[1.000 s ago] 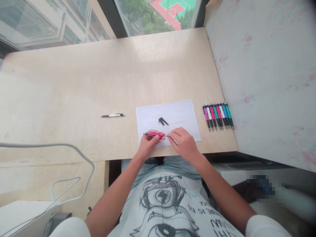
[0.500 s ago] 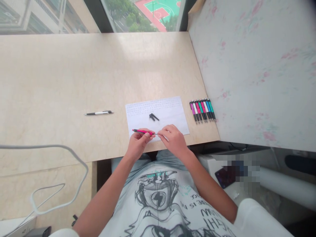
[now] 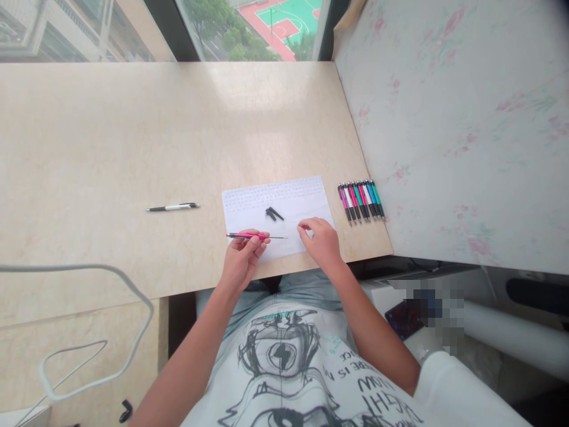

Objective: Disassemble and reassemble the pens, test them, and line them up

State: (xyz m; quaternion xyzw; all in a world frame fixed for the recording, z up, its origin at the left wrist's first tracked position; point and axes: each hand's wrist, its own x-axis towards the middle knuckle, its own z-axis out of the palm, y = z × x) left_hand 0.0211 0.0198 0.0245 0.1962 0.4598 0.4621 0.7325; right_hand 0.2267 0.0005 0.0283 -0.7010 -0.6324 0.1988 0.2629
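Observation:
My left hand [image 3: 242, 258] is closed around a pink ballpoint pen barrel [image 3: 262, 236], held level over the near part of the paper [image 3: 300, 198]. A thin dark refill [image 3: 278, 238] sticks out of its right end, with no grip around it. My right hand [image 3: 320, 240] hovers over the paper's right side, apart from the refill tip. Its thumb and forefinger are pinched together; whether something small is between them I cannot make out. Just beyond my hands, black pen parts [image 3: 274, 213] that look like grips lie on the paper.
A row of several coloured pens [image 3: 361, 201] lies to the right of the paper, by the floral-patterned wall [image 3: 444, 136]. One white and black pen [image 3: 172, 207] lies on the desk [image 3: 102, 148] at left. A grey cable [image 3: 128, 284] loops across the near left.
My right hand has moved right, away from the pen's end, and more of the thin refill now shows. My left hand has shifted slightly left with the pink barrel.

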